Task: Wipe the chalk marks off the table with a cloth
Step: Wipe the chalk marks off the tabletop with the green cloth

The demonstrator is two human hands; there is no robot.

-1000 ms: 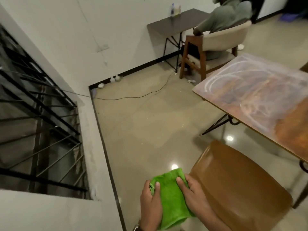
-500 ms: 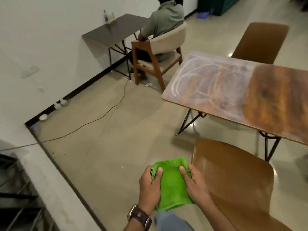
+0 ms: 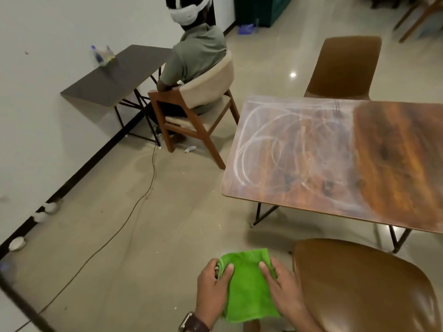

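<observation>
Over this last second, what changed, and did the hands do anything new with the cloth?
Mostly the view: the head turned right, so the stair railing dropped out of sight and the table with its chalk marks came toward the middle, with a second chair appearing behind it. The left hand and right hand still hold the folded green cloth as before. No wiping yet.

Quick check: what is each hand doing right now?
Left hand: grips the green cloth by its left edge.
Right hand: grips the cloth's right edge.
</observation>
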